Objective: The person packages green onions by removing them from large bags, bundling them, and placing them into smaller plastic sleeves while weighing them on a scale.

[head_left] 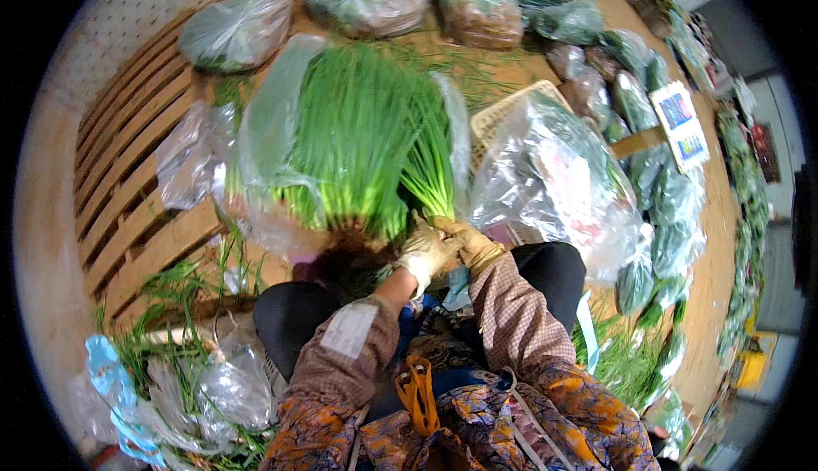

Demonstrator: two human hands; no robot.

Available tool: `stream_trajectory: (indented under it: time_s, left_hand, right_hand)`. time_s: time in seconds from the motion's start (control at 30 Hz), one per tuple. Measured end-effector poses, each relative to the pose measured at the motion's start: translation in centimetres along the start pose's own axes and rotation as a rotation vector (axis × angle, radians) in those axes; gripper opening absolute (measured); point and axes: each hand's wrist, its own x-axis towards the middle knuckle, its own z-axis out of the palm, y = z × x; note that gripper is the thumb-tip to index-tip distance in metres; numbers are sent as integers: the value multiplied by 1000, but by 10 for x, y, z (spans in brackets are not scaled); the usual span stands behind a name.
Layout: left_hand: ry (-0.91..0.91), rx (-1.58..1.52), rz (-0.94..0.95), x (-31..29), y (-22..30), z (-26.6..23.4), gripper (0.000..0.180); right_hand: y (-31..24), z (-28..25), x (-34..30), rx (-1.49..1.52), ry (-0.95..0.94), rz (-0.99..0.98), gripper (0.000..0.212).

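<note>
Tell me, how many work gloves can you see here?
2: one on the person's left hand, one on the right hand, close together at the lower end of a bunch of green stalks. Others could be hidden among the plastic bags.

Stalk heap (349, 139) left of crate (496, 116); bags (368, 1) behind heap.

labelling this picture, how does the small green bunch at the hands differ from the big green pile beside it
The bunch is narrow; the pile is far broader. The bunch's lower end is in the right hand; the pile's brownish root ends lie exposed. Both have long green leaves.
</note>
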Motion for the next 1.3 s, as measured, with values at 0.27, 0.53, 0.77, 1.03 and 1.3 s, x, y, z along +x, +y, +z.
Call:
stream_trajectory:
  time_s: [0.27, 0.53, 0.77, 1.03, 1.3]
  left_hand:
    - [281, -147, 854, -82, 71, -40, 81]
    - [71, -222, 502, 48, -55, 34, 79]
    - [-117, -1129, 67, 132, -62, 94, 60]
    - [-113, -1166, 346, 102, 68, 13, 50]
    - [-308, -1155, 592, 49, 197, -40, 40]
  right_hand:
    - [-105, 88, -76, -330, 87, -299, 21]
    - [-153, 47, -98, 40, -5, -376, 23]
    - [-144, 4, -107, 121, -69, -297, 33]
    - [-155, -16, -122, -868, -116, -914, 57]
    - [-225, -35, -111, -1867, 302, -1173, 46]
